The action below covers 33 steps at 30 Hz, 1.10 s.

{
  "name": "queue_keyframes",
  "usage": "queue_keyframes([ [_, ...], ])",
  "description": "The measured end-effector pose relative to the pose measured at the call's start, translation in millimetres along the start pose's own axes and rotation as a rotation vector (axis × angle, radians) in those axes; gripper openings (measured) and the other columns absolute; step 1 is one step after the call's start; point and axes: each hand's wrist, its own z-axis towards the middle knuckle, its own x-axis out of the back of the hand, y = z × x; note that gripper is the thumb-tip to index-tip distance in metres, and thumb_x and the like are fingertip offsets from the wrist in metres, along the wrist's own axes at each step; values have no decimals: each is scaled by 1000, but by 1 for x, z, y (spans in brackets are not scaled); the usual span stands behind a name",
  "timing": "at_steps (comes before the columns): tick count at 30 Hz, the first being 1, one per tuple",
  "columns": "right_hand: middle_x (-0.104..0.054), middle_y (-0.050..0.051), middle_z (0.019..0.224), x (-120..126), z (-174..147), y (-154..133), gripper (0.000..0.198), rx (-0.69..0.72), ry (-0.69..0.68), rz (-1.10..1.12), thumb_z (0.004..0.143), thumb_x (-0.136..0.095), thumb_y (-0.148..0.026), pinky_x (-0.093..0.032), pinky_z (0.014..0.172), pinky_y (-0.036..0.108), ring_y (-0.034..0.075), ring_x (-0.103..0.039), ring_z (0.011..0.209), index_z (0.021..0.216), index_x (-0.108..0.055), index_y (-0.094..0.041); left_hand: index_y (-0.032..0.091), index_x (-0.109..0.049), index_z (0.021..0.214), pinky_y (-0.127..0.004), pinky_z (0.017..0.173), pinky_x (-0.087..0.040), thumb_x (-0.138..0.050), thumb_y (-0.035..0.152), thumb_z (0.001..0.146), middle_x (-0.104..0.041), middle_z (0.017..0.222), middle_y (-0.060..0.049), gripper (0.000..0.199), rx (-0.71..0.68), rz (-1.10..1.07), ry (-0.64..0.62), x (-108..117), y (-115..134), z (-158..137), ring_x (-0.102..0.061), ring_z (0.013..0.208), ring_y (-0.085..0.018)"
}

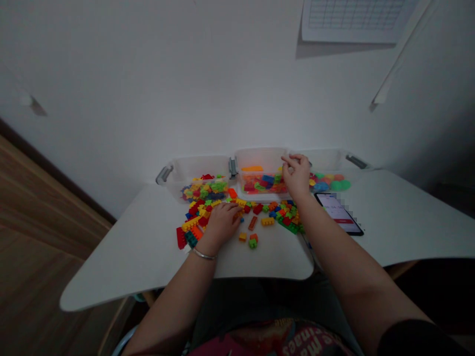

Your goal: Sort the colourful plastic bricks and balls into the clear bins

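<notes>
My left hand [223, 222] lies over the loose pile of toy building bricks [200, 215], its fingers bent slightly and a little apart. Its fingertips touch bricks at the middle of the pile; the thumb side is partly hidden. My right hand [298, 177] is raised at the right end of the middle clear bin [261, 155], fingers stretched out to the left and apart, with nothing visible in them. That bin holds red, orange, blue and green pieces. Nearer me lie a yellow brick [267, 221], a brown-orange brick [253, 223], a small yellow brick [242, 237] and a green brick [253, 244].
A clear bin [200, 165] on the left holds mixed bright pieces. Another clear bin [326, 158] on the right holds round coloured pieces. A phone [339, 212] lies right of my right forearm. The white table [122, 252] meets a wall behind the bins.
</notes>
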Motion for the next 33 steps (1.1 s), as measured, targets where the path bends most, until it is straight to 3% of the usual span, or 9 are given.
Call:
queue_keyframes([
  [7,-58,12,107,5,5,4,10,-64,19,-8,78,-59,-27,-42,100,46,26,-53,108,76,-65,-19,22,-67,115,-45,102,-44,-56,23,87,-66,121,-7,31,-5,-9,6,-1,0,-1,-57,113,-25],
  [10,-64,10,91,8,11,4,13,-94,-52,-85,74,-62,-28,-47,90,43,24,-57,91,65,-57,-21,22,-67,115,-45,102,-44,-56,23,87,-66,121,-7,31,-13,-8,8,-1,-2,-2,-57,113,-25],
  [14,-64,5,70,11,18,2,7,-136,-217,-176,74,-59,-27,-49,73,37,21,-56,68,76,-62,-20,22,-67,114,-44,101,-45,-56,23,86,-66,121,-7,30,-14,-4,14,-2,-5,-2,-57,113,-25],
  [16,-66,6,73,12,19,2,15,-94,-281,-207,77,-54,-24,-48,73,37,22,-58,70,85,-66,-19,22,-67,114,-45,101,-45,-56,23,87,-66,121,-7,30,-13,-2,13,-3,-6,-2,-57,113,-26],
  [19,-66,9,75,12,17,2,22,6,-333,-297,83,-47,-22,-47,77,39,24,-60,75,77,-68,-19,22,-67,115,-45,101,-45,-56,23,87,-66,121,-7,30,-9,-6,7,-2,-6,-2,-57,113,-26],
  [24,-66,13,76,9,13,3,31,100,-321,-378,86,-40,-22,-47,80,43,27,-60,79,70,-66,-17,21,-67,115,-45,102,-45,-55,23,87,-66,121,-7,30,-15,-12,4,0,-4,-2,-57,113,-26],
  [28,-68,14,82,12,14,-1,25,31,-343,-297,84,-44,-23,-47,80,43,27,-61,81,76,-67,-16,20,-67,115,-45,101,-45,-56,23,87,-66,122,-7,30,-9,-4,-6,2,-2,-2,-57,113,-26],
  [33,-69,6,80,24,12,-12,22,-148,-101,18,82,-47,-27,-48,71,34,21,-62,74,89,-66,-18,20,-67,116,-44,102,-45,-56,23,87,-66,122,-7,31,3,4,-17,0,0,0,-57,113,-26],
])
